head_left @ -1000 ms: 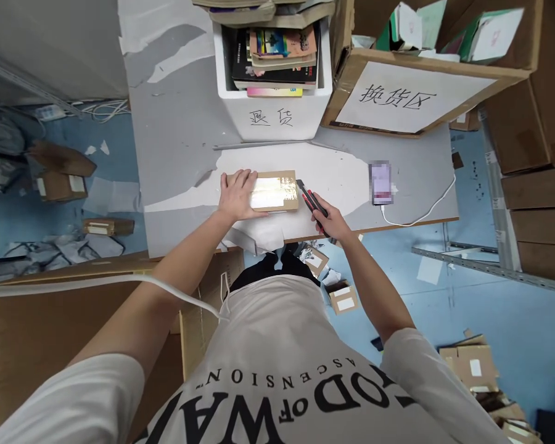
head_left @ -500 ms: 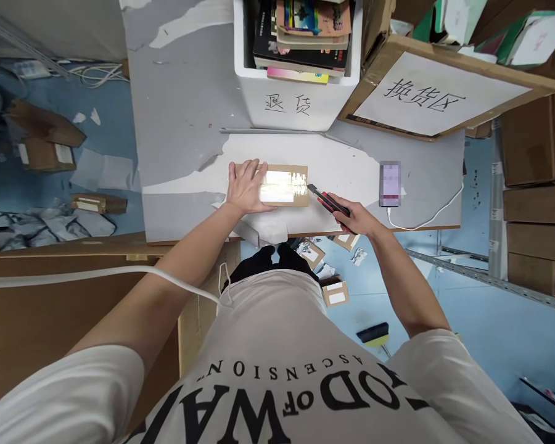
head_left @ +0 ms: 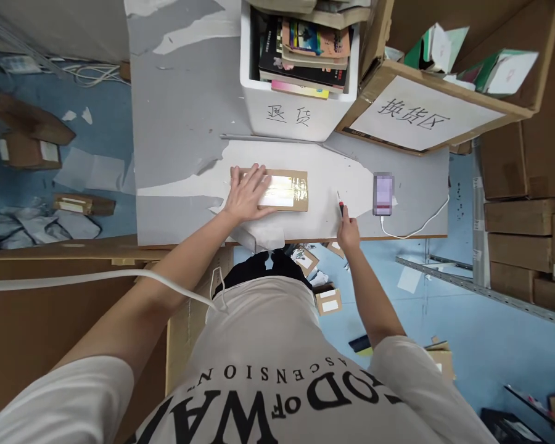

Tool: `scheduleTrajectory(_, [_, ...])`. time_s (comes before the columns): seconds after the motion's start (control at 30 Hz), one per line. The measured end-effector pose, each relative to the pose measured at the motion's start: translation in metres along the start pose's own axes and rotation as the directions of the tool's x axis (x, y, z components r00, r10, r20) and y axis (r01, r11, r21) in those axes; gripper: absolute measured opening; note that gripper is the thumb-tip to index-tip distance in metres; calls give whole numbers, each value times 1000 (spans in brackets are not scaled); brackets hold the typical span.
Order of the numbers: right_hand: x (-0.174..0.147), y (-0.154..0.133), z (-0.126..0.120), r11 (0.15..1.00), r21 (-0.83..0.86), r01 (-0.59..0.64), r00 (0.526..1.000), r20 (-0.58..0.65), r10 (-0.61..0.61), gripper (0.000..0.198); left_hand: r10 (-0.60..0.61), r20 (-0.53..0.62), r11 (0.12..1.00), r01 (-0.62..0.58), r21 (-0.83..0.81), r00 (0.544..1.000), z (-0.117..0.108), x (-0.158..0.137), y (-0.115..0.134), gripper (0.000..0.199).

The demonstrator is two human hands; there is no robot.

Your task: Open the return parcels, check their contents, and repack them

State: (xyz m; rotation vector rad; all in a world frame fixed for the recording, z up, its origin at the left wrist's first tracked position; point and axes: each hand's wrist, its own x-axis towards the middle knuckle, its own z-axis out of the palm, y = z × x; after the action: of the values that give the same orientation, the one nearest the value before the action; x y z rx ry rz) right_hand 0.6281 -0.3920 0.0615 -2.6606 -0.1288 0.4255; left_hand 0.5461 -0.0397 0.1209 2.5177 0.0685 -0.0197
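Observation:
A small brown cardboard box (head_left: 300,200) with a white label and shiny tape lies on the white sheet (head_left: 321,161) on the table. My left hand (head_left: 248,196) rests on the box's left end, fingers spread, pressing from above. Right of the box, clear of it, my right hand (head_left: 348,231) is closed round a utility knife (head_left: 341,206) with red and black on its handle. The blade points up and away from me. Most of the handle is hidden in my fist.
Behind the box stand a white bin (head_left: 300,120) of books and an open carton (head_left: 383,137) with a handwritten sign. A phone (head_left: 383,193) on a charging cable lies to the right. Stacked cartons (head_left: 518,237) are at far right; a large carton (head_left: 74,308) stands lower left.
My right hand has drawn the knife away from the box's right end, and the blade has turned from pointing left to pointing away from me. My left hand stays on the box.

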Motion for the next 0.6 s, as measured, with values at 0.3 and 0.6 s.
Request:
scheduleTrajectory(0.3, [6,-51,26,984,-93,151,982,-105,-160,61,43,-46,999,-44,-16,998,33,-55,-2,41])
scheduleTrajectory(0.6, [51,-205,11,536,-219,815,579,328,-746,56,125,-57,992,-124,19,991,37,-53,-10,46])
